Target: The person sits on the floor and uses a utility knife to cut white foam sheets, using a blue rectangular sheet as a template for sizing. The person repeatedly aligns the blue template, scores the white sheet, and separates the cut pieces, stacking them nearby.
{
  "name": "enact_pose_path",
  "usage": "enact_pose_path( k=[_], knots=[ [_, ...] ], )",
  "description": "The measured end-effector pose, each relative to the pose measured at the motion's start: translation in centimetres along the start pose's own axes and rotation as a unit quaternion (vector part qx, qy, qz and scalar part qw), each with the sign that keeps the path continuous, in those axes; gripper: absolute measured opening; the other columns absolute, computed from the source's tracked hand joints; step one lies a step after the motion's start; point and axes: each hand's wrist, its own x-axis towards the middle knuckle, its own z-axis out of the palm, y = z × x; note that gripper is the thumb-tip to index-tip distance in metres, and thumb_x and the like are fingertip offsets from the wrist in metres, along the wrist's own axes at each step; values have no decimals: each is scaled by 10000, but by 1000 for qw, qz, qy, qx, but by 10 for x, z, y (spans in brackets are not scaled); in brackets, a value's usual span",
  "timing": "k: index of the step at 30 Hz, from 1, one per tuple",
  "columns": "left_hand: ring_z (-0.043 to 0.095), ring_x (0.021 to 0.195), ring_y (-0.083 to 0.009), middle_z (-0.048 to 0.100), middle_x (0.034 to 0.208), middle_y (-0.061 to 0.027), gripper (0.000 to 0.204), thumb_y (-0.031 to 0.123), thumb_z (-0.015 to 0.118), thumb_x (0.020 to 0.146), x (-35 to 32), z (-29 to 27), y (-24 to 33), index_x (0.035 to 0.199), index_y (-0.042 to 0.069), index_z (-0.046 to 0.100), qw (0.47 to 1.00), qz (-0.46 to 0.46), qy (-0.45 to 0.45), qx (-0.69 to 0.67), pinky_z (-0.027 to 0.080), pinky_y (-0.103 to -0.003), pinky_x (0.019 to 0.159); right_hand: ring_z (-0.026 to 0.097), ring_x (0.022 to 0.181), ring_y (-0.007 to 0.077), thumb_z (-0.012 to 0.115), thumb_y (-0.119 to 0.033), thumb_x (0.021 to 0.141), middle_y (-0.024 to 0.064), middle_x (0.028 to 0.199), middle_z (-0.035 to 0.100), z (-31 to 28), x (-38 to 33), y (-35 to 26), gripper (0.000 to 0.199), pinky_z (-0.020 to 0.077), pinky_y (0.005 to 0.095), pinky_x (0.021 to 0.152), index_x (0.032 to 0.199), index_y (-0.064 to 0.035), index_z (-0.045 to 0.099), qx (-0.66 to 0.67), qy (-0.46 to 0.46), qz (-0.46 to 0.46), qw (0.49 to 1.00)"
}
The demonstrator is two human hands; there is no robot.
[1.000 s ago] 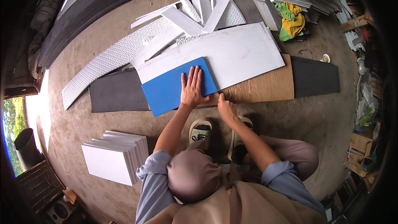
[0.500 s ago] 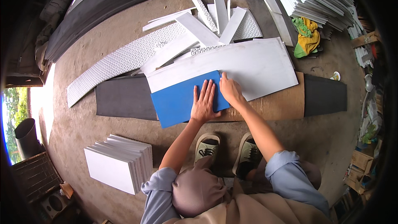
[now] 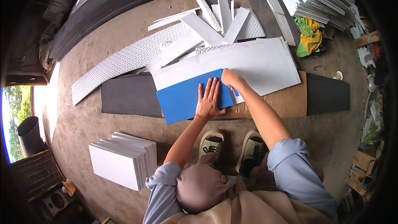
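Observation:
My left hand (image 3: pixel 208 101) lies flat with fingers spread on a blue rectangular sheet (image 3: pixel 178 97), pressing it onto a larger white foam sheet (image 3: pixel 265 64). At the blue sheet's upper right corner, my right hand (image 3: pixel 231 79) is closed in a fist around a utility knife (image 3: pixel 236 92). Only its blue handle end pokes out below the fist; the blade is hidden. Under the white sheet lies a brown wooden board (image 3: pixel 286 99), resting on a long dark mat (image 3: pixel 327 95).
White offcuts and textured strips (image 3: pixel 132 60) are heaped beyond the sheet. A stack of white rectangular pieces (image 3: pixel 114 164) stands at the near left. Tall sheet piles (image 3: pixel 112 10) are at the far left and right. A yellow-green cloth (image 3: pixel 310 37) lies at the right.
My right hand has turned at the blue sheet's upper right corner, and the knife's blue handle end now shows. The left hand stays flat on the sheet. The whole view has shifted slightly.

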Motion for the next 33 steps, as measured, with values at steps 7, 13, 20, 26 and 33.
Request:
enact_pose_path(
  k=[7, 13, 20, 26, 33],
  knots=[
    [90, 1309, -251, 144, 1401, -120, 1073, 537, 645, 530, -6, 3, 1, 1329, 7, 161, 1000, -5, 9, 26, 60, -511, 1036, 594, 874, 331, 413, -106, 797, 238, 956, 581, 39, -49, 28, 277, 479, 411, 732, 1033, 26, 473, -38, 21, 36, 998],
    [85, 1310, -245, 130, 1408, -110, 1067, 541, 646, 533, -9, 4, 3, 1333, 20, 171, 999, -12, 6, 50, 67, -520, 1031, 603, 643, 369, 362, -153, 828, 262, 841, 578, 88, -93, 78, 258, 475, 465, 640, 992, 36, 424, -44, 55, -12, 997],
    [88, 1307, -256, 141, 1400, -121, 1043, 533, 632, 555, -5, 1, 6, 1321, -8, 174, 999, 12, 10, 45, 69, -524, 1032, 565, 727, 443, 378, -211, 847, 275, 745, 576, 110, -107, 90, 243, 449, 508, 662, 961, 4, 397, -72, 151, -39, 985],
    [102, 1307, -243, 154, 1398, -129, 987, 544, 598, 609, -12, 0, -10, 1330, 19, 175, 999, 21, 35, -8, 53, -506, 1037, 555, 640, 409, 444, -201, 848, 228, 683, 566, 82, -112, 111, 190, 432, 456, 532, 846, -11, 443, 40, 262, -225, 938],
    [339, 1113, -333, 370, 1212, -153, 609, 136, 604, 726, -86, -12, -51, 1259, 32, 329, 910, -323, 257, -23, 254, -432, 942, 562, 612, 230, 432, -180, 860, 132, 707, 573, 68, -62, 87, 225, 446, 325, 582, 845, 22, 528, 335, 289, -144, 885]
  ],
)
